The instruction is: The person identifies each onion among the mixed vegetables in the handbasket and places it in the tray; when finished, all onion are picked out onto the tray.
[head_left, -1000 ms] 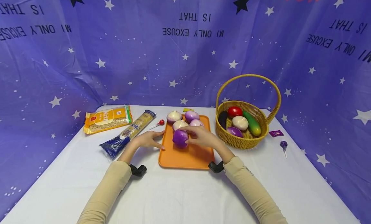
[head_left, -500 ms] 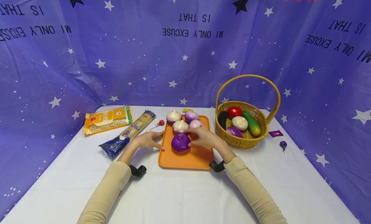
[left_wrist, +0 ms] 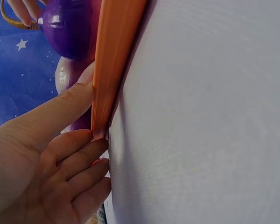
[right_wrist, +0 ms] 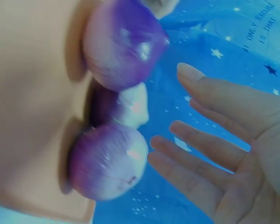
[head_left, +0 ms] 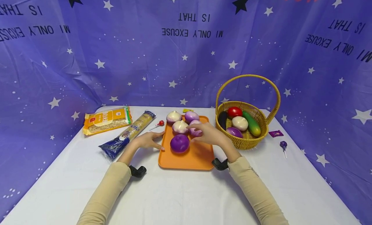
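Observation:
An orange tray (head_left: pixel 186 162) bears several purple-and-white toy onions. My left hand (head_left: pixel 146 141) is at its left edge; in the left wrist view the thumb (left_wrist: pixel 60 107) reaches onto the rim and the loosely extended fingers touch the edge lower down. A deep purple onion (head_left: pixel 179 144) sits nearest to me on the tray. Just right of it, my right hand (head_left: pixel 207 133) hovers with fingers spread, partly covering a pale purple onion (head_left: pixel 195 131). In the right wrist view there is a gap between the thumb and the onions (right_wrist: pixel 126 46), with nothing held.
Right of the tray stands a wicker basket (head_left: pixel 247 142) with a tall handle, holding toy vegetables. A wrapped candy (head_left: pixel 276 133) and a purple lollipop (head_left: pixel 283 144) lie beyond it. Left are a noodle packet (head_left: pixel 128 134), an orange bag (head_left: pixel 107 120) and a red lollipop (head_left: pixel 160 123).
My right hand has let go of the deep purple onion, which has come down onto the tray near the front, and has drawn off to the right. The left hand has stayed put.

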`<state>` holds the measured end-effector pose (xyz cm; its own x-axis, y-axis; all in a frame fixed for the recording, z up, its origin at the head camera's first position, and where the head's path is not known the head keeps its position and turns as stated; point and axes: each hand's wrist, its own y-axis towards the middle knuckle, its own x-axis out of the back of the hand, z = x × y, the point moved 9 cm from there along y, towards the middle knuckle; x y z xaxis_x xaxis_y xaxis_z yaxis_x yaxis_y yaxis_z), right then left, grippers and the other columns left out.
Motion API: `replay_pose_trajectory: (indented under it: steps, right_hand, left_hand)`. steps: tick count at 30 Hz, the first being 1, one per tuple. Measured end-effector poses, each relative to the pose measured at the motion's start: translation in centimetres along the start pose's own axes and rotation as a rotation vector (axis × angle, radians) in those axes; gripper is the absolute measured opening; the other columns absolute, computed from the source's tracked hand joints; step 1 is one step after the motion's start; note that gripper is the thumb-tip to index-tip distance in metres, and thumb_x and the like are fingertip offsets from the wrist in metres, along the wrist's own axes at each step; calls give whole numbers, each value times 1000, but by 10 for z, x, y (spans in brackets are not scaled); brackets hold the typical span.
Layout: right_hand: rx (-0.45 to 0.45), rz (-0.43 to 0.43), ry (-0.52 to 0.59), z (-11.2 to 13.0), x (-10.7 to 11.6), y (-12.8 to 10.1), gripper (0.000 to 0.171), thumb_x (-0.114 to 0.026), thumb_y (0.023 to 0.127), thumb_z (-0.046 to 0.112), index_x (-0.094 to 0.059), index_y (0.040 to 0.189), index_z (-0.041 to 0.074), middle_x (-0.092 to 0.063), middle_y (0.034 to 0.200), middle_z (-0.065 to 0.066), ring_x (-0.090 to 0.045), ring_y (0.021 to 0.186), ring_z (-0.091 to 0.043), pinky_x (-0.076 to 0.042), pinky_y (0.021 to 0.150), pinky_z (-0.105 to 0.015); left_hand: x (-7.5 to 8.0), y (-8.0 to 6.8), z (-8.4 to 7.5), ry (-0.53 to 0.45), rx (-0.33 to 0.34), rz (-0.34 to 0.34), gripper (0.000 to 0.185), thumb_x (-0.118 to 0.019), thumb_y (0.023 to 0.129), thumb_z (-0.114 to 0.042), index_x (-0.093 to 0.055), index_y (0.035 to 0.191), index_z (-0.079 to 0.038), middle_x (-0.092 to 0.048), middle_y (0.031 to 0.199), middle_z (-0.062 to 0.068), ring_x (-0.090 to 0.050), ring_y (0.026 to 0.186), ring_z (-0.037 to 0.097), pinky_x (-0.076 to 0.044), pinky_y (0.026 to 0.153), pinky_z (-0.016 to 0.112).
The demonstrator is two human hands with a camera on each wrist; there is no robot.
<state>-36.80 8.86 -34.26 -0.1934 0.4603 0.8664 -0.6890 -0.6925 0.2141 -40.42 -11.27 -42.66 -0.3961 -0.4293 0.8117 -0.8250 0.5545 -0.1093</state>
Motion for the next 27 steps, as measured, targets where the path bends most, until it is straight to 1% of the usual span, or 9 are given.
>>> replay_pose_trajectory:
  steps: [3,7,10,13,19,21,23,26,27]
  right_hand:
    - [-7,-9,-1,-1,9,-4,51,-78,83,18,-60,128,3,-67,114,-18,-65,98,-35,-55,83,-46]
    - [-18,-34,-35,-5,23,-12,51,-77,83,20,-60,129,6,-67,112,-19,-64,98,-35,-54,82,-45]
    - [-16,-62,-69,-8,34,-18,52,-77,83,19,-60,131,7,-67,114,-16,-63,101,-30,-53,83,-41]
    - [-43,-64,-85,-15,43,-25,52,-78,83,21,-61,132,12,-68,112,-11,-62,88,-24,-52,74,-37]
    - [-102,-6,-137,-36,60,-39,52,-77,84,24,-61,132,16,-64,94,-1,-55,72,-18,-49,67,-32]
    - [-115,20,-158,-43,65,-43,52,-77,84,25,-61,132,15,-61,83,-1,-50,63,-16,-45,60,-27]
    - [-121,50,-165,-51,69,-46,51,-77,83,23,-61,131,14,-58,78,-2,-44,55,-13,-41,54,-26]
    - [-131,92,-184,-62,73,-51,50,-77,83,20,-62,130,10,-60,78,-3,-41,51,-12,-41,53,-25]
    - [-132,105,-183,-65,74,-52,50,-77,83,18,-62,129,8,-63,83,-2,-45,54,-12,-44,56,-25]
  left_hand:
    - [0,0,1,2,8,1,86,-77,82,-37,-35,148,-1,-39,147,20,-32,137,39,-25,113,51]
    - [-1,0,3,-11,16,4,87,-78,81,-38,-35,148,-3,-38,148,18,-31,138,37,-23,114,50]
    - [-1,-1,2,-12,20,0,87,-78,81,-38,-35,148,-3,-38,148,19,-31,138,38,-23,113,51]
    - [-1,-1,2,-8,25,-1,87,-78,81,-39,-35,148,-4,-39,148,19,-31,138,38,-24,113,51]
    - [0,-1,3,-9,35,1,88,-78,81,-39,-35,149,-4,-39,148,18,-31,138,37,-24,113,51]
    - [0,-1,2,-14,35,2,87,-78,81,-39,-35,149,-4,-39,148,18,-31,138,37,-23,113,51]
    - [0,-1,2,-15,32,1,87,-77,81,-38,-34,148,-4,-39,148,18,-31,138,38,-24,113,51]
    - [0,-1,2,-14,31,0,87,-78,81,-38,-35,148,-4,-39,148,18,-31,138,38,-24,113,51]
    - [-1,-2,2,-13,32,0,87,-78,81,-39,-35,148,-4,-39,148,18,-31,137,38,-24,113,51]
